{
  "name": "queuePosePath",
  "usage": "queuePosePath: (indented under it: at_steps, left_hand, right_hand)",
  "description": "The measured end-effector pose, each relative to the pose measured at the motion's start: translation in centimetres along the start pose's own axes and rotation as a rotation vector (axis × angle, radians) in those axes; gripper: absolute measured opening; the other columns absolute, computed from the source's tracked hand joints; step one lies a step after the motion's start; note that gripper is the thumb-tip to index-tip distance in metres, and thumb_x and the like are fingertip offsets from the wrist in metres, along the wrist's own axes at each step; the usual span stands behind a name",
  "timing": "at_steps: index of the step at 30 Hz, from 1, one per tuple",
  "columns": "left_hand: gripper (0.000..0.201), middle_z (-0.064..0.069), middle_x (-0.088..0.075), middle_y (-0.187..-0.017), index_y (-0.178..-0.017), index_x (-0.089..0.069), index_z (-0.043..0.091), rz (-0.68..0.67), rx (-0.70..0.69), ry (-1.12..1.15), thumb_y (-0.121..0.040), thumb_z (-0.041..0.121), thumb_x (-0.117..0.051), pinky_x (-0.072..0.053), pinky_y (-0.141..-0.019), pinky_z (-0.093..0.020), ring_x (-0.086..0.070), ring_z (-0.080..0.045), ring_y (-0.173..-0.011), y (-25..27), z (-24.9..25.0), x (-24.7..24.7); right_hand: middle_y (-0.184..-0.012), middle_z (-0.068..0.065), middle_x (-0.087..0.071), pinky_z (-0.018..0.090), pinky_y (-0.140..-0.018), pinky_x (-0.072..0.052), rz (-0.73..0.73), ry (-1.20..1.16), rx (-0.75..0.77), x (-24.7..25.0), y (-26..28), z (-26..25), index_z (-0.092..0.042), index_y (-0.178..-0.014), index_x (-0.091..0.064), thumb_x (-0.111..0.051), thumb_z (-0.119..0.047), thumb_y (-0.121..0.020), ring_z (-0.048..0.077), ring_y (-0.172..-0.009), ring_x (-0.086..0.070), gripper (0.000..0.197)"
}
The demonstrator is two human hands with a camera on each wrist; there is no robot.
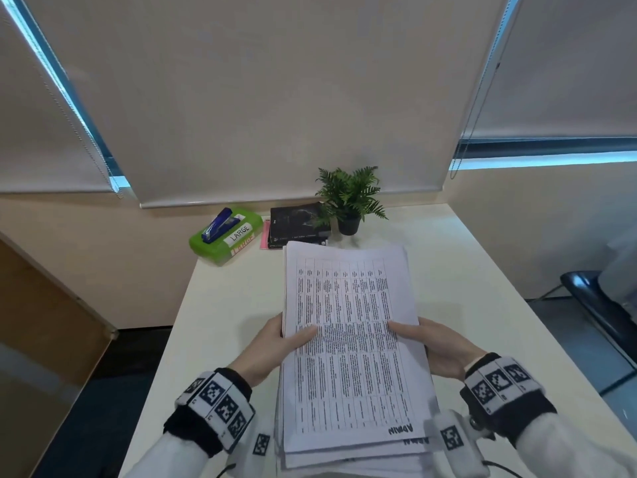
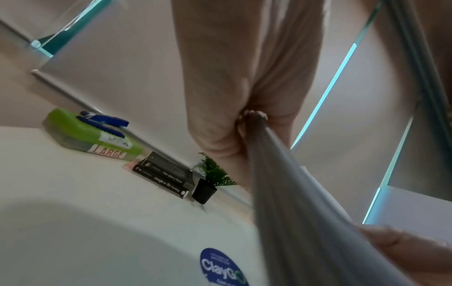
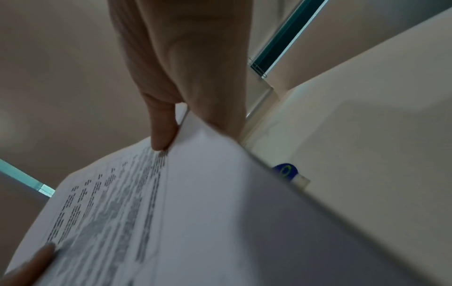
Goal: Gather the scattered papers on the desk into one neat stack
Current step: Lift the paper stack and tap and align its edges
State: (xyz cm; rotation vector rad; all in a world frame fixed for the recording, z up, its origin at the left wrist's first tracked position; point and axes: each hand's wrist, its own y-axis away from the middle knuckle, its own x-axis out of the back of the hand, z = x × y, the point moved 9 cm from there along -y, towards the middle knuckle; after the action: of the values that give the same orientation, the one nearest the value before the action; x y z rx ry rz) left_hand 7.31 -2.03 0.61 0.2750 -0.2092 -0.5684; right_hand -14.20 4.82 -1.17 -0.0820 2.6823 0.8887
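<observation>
**Holding the papers in both hands above the desk**

Gripping the stack of papers by its two long sides, I have my left hand curled round the left edge, thumb on the top sheet, and my right hand doing the same on the right. The stack is lifted over the middle of the desk, its sheets not quite squared. The top sheet is a printed table too small to read; "ADMIN" is handwritten at its near right corner, upside down to me. At the desk's far edge sits a green box labelled "LARGE", a blue stapler on it, then two black books and a potted fern. A blue "ClayGo" sticker lies on the desk.
</observation>
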Motion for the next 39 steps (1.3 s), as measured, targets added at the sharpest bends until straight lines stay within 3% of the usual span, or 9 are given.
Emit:
queuePosePath:
  at_steps: [6, 10, 13, 15, 18, 22, 27, 32, 39]
  left_hand:
    - [0.046, 0.015, -0.062, -0.125, -0.129, -0.039, 0.047, -0.201, 0.087, -0.061, -0.086, 0.048, -0.055, -0.051, -0.093, -0.051, -0.064, -0.015, -0.11, 1.6, -2.4, -1.2]
    - [0.048, 0.01, -0.045, -0.144, -0.143, -0.029, 0.031, -0.032, 0.062, 0.067, -0.098, 0.027, -0.046, -0.03, -0.115, -0.046, -0.045, -0.012, -0.132, 0.7, -1.8, -0.9]
    - [0.049, 0.011, -0.039, -0.145, -0.146, -0.024, 0.025, 0.086, 0.003, 0.094, -0.101, 0.018, -0.04, -0.021, -0.116, -0.03, -0.036, -0.007, -0.134, -0.1, -0.2, -1.0]
    - [0.049, 0.012, -0.039, -0.139, -0.147, -0.022, 0.025, 0.165, -0.029, 0.087, -0.101, 0.018, -0.038, -0.023, -0.108, -0.021, -0.035, -0.002, -0.125, -0.5, 0.6, -1.1]
    - [0.048, 0.009, -0.044, -0.14, -0.146, -0.027, 0.025, 0.285, -0.118, 0.094, -0.1, 0.02, -0.041, -0.029, -0.108, -0.024, -0.041, -0.004, -0.124, -1.4, 1.3, -1.3]
    - [0.036, 0.003, -0.062, -0.12, -0.131, -0.047, 0.018, 0.434, -0.19, 0.272, -0.095, 0.014, -0.052, -0.053, -0.087, -0.019, -0.06, -0.011, -0.109, -2.0, 1.4, -1.4]
    - [0.033, -0.004, -0.067, -0.115, -0.123, -0.058, 0.009, 0.485, -0.135, 0.336, -0.09, 0.012, -0.06, -0.053, -0.085, -0.027, -0.062, -0.02, -0.109, -2.8, -0.8, -1.8]
    - [0.034, -0.005, -0.071, -0.108, -0.117, -0.062, 0.007, 0.418, -0.151, 0.344, -0.083, 0.007, -0.068, -0.057, -0.073, -0.021, -0.068, -0.017, -0.098, -3.7, -1.1, -1.0]
    - [0.041, -0.005, -0.072, -0.104, -0.116, -0.061, 0.007, 0.427, -0.186, 0.358, -0.077, 0.007, -0.074, -0.057, -0.071, -0.019, -0.069, -0.015, -0.095, -4.3, -1.2, 0.8]
  right_hand:
    - [-0.13, 0.026, -0.055, 0.056, -0.104, -0.038, 0.003, -0.053, -0.04, 0.3, -1.1, 2.0, 0.0, -0.131, -0.048, -0.057, -0.009, -0.089, 0.044, -0.124, -0.049, 0.044]
    - [-0.126, 0.026, -0.059, 0.052, -0.097, -0.047, -0.039, -0.056, -0.024, -1.3, -1.8, 1.8, 0.0, -0.127, -0.052, -0.057, 0.002, -0.086, 0.041, -0.116, -0.056, 0.041]
    - [-0.114, 0.022, -0.066, 0.044, -0.082, -0.056, 0.006, -0.01, -0.02, -2.2, -2.0, 0.9, 0.001, -0.12, -0.056, -0.055, 0.006, -0.087, 0.036, -0.1, -0.066, 0.033]
    - [-0.106, 0.016, -0.067, 0.038, -0.073, -0.057, 0.114, 0.101, 0.067, -2.1, -2.3, -0.4, -0.001, -0.12, -0.055, -0.057, 0.003, -0.088, 0.029, -0.091, -0.066, 0.032]
    - [-0.103, 0.006, -0.066, 0.026, -0.073, -0.05, 0.296, 0.221, 0.322, -1.8, -2.1, -2.9, -0.011, -0.112, -0.058, -0.06, -0.007, -0.089, 0.018, -0.09, -0.063, 0.024]
    - [-0.099, 0.01, -0.071, 0.037, -0.083, -0.054, 0.435, 0.146, 0.547, -1.6, -1.9, -3.5, -0.012, -0.096, -0.067, -0.061, -0.011, -0.089, 0.023, -0.093, -0.066, 0.009]
    - [-0.105, 0.016, -0.069, 0.043, -0.084, -0.056, 0.459, 0.099, 0.599, -1.1, -2.9, -2.5, -0.007, -0.099, -0.069, -0.067, -0.009, -0.084, 0.03, -0.099, -0.066, 0.015]
    - [-0.101, 0.005, -0.074, 0.023, -0.069, -0.056, 0.358, 0.041, 0.602, -0.6, -2.7, -3.0, -0.006, -0.114, -0.063, -0.077, -0.002, -0.072, 0.018, -0.093, -0.071, 0.044]
    - [-0.107, 0.013, -0.071, 0.042, -0.083, -0.056, 0.391, 0.013, 0.624, 1.6, -2.2, -3.9, -0.005, -0.119, -0.056, -0.085, -0.019, -0.055, 0.028, -0.098, -0.068, 0.071]
